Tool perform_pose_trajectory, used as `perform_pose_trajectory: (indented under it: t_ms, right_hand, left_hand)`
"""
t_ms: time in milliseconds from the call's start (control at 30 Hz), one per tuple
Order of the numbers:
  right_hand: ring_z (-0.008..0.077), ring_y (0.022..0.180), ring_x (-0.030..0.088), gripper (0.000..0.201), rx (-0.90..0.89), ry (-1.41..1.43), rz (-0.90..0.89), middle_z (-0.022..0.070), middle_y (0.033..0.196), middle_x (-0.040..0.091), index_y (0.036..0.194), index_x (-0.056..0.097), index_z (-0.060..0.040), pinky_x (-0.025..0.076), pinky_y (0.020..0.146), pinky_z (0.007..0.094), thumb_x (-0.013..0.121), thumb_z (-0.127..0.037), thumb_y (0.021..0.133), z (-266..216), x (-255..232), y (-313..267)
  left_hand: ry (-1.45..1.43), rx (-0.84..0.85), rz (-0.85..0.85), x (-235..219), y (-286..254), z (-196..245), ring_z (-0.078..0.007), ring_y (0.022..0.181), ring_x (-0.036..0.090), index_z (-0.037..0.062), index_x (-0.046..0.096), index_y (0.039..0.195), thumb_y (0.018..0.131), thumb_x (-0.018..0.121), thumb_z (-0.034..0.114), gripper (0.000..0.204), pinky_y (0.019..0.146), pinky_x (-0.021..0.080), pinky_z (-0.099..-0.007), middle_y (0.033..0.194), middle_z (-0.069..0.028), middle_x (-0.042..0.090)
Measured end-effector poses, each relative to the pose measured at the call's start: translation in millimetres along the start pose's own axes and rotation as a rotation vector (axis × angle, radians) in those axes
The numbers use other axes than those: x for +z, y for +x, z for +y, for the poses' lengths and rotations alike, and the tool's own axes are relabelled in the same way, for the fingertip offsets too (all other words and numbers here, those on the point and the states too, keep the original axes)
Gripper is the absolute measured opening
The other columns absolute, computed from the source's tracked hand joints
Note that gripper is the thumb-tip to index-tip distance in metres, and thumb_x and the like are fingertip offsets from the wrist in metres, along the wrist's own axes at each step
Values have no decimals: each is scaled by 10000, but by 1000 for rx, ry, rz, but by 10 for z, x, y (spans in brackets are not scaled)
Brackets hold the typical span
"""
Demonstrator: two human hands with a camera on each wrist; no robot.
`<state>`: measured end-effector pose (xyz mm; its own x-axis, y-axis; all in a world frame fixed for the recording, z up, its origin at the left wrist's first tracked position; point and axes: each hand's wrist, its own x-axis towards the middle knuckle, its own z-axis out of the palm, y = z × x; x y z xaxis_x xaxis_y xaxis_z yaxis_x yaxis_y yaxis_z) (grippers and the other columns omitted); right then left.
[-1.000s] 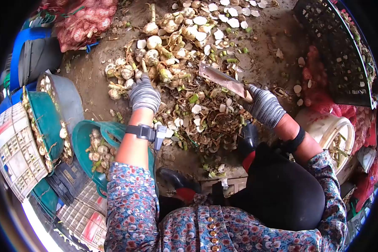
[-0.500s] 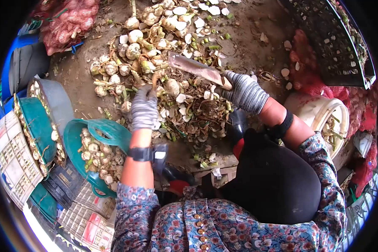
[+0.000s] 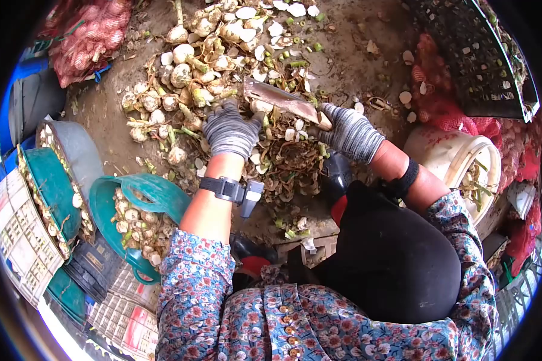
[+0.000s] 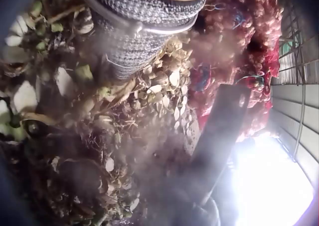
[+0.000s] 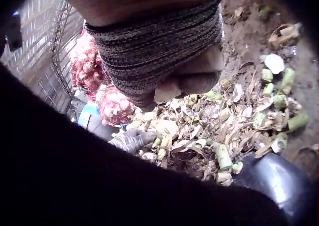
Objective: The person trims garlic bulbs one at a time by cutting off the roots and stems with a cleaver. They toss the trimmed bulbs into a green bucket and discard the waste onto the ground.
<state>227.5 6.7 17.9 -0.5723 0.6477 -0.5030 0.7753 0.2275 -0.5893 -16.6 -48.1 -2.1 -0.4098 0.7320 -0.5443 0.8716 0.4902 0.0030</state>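
My right hand, in a grey striped knit glove, grips a cleaver by its handle. The broad blade points left over a garlic bulb. In the left wrist view the cleaver looks dark and blurred. My gloved left hand reaches over the near edge of the garlic heap, fingers spread and thumb out toward that bulb. Its fingertips are hidden in the left wrist view. Beneath and between the hands lies a pile of dry leaves and cut trimmings.
A green basket of trimmed garlic stands by the left arm, with more tubs beyond. On the right are a white bucket, a black crate and red net sacks. A dark boot borders the trimmings.
My left hand pinched a garlic stem earlier, drew it back toward the trimmings, then let go and reached up to the heap with fingers spread. The cleaver moved left in the view.
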Motion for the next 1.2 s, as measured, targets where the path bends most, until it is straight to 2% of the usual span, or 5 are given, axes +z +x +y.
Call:
perform_pose_trajectory:
  t_ms: [333, 500, 767, 900, 1200]
  right_hand:
    - [350, 850, 703, 446, 59, 85, 23, 156, 858, 715, 1175, 634, -130, 379, 1042, 549, 672, -466, 884, 174, 54, -35]
    - [370, 791, 679, 377, -15, -33, -24, 158, 840, 692, 1174, 610, -98, 542, 715, 436, 700, -211, 827, -32, -105, -102]
    - [355, 751, 671, 246, -283, -70, 7, 114, 773, 658, 1047, 605, -141, 527, 655, 458, 679, -219, 826, -290, -236, -206]
    - [355, 752, 670, 257, -329, -47, 2, 115, 775, 659, 1055, 607, -142, 526, 649, 456, 685, -234, 829, -369, -252, -245]
    - [356, 755, 670, 240, -319, -5, -12, 124, 766, 652, 1026, 620, -144, 519, 644, 461, 689, -237, 816, -398, -214, -248]
  left_hand:
    - [-253, -122, -314, 38, 296, 288, -341, 1147, 631, 33, 500, 1381, 875, 667, 511, 716, 1003, 480, -425, 1285, -214, 626]
    - [-792, 136, -208, 339, 321, -22, -278, 1114, 627, 56, 497, 1390, 953, 612, 354, 541, 984, 492, -379, 1292, -153, 619]
    - [-1021, 635, -146, 453, -280, -582, -207, 1125, 600, 54, 527, 1352, 1017, 546, 195, 364, 970, 504, -339, 1271, -101, 622]
    - [-1273, 448, -350, 346, -418, -614, -193, 1152, 592, 67, 543, 1336, 985, 614, 215, 387, 987, 498, -342, 1292, -95, 616]
    - [-568, 778, 34, 522, -388, -676, -238, 1256, 526, 141, 467, 1421, 984, 588, 310, 484, 1060, 440, -386, 1409, -77, 531]
